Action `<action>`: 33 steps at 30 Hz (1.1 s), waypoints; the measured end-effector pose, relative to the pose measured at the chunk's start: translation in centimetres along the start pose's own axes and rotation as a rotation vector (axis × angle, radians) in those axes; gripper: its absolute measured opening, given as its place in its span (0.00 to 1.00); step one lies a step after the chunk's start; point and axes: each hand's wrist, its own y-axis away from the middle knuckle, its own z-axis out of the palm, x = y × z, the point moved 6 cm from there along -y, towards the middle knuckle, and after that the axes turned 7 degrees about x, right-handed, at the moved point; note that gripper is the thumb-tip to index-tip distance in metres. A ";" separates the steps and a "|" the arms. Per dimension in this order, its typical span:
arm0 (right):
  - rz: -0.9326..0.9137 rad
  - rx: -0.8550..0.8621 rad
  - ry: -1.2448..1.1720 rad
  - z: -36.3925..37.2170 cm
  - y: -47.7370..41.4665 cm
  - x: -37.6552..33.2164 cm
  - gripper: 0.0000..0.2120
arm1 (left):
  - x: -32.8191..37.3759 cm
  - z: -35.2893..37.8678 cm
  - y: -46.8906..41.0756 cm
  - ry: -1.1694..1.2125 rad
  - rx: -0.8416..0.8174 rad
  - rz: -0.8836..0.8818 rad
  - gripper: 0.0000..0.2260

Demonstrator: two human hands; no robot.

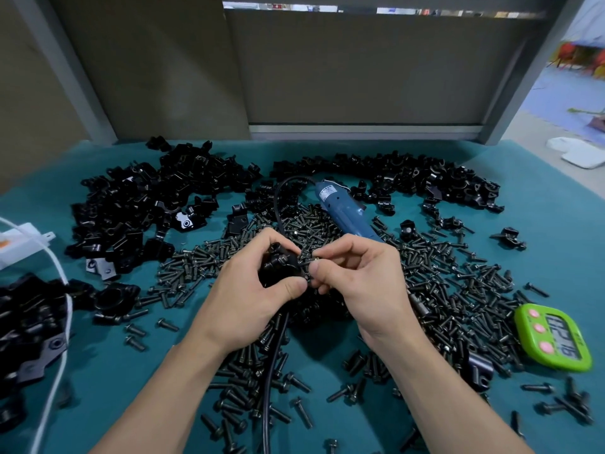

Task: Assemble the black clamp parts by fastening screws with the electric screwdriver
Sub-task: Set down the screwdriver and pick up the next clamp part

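the left hand (258, 290) curls round a black clamp part (282, 261), a glossy, blocky piece with a round socket showing above the fingers. most of it is buried in the grip. the right hand (357, 281) pinches a small dark screw (308, 261) between thumb and forefinger, right against the part. whether the screw is seated in a hole cannot be made out.

just behind the hands lies the electric screwdriver (343, 209), a smooth blue plastic barrel with a label near its rear end. its front half passes behind the right hand, and a metal chuck shows beyond the wrist. its black rubber cable (271, 371) loops from the rear and runs down between the forearms.

loose screws (458, 290), dull black with flanged heads and ribbed threads, carpet the teal cloth of the bench (98, 407). heaps of clamp parts (147, 208) lie to the left and along the back, angular and shiny, blurring into one dark mass.

a rounded lime-green timer (553, 339) with pink buttons lies to the right, its digits hard to read. a white cord (55, 355) and a white box (23, 244) are cut off at the left edge.
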 end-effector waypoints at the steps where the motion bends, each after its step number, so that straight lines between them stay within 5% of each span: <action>1: -0.005 0.006 -0.006 -0.1 0.0 -0.1 0.08 | 0.1 0.1 0.0 0.021 -0.018 0.002 0.15; 10: -0.134 0.004 0.184 -0.4 0.4 -1.9 0.07 | 0.4 0.2 -0.5 0.352 -0.141 -0.068 0.14; 18: -0.150 -0.033 0.552 -0.1 0.6 -1.7 0.08 | 0.3 0.9 -0.1 0.209 -0.141 -0.060 0.13; 25: -0.082 -0.123 0.743 0.5 0.7 -0.7 0.23 | 0.0 1.1 0.0 0.099 -0.123 -0.073 0.14; 29: -0.137 -0.117 0.757 0.0 1.3 -1.4 0.06 | -0.3 0.7 -0.2 0.136 -0.118 -0.107 0.14; 33: -0.157 -0.164 0.738 0.7 1.4 -1.5 0.08 | -0.4 1.0 0.1 0.101 -0.171 -0.117 0.13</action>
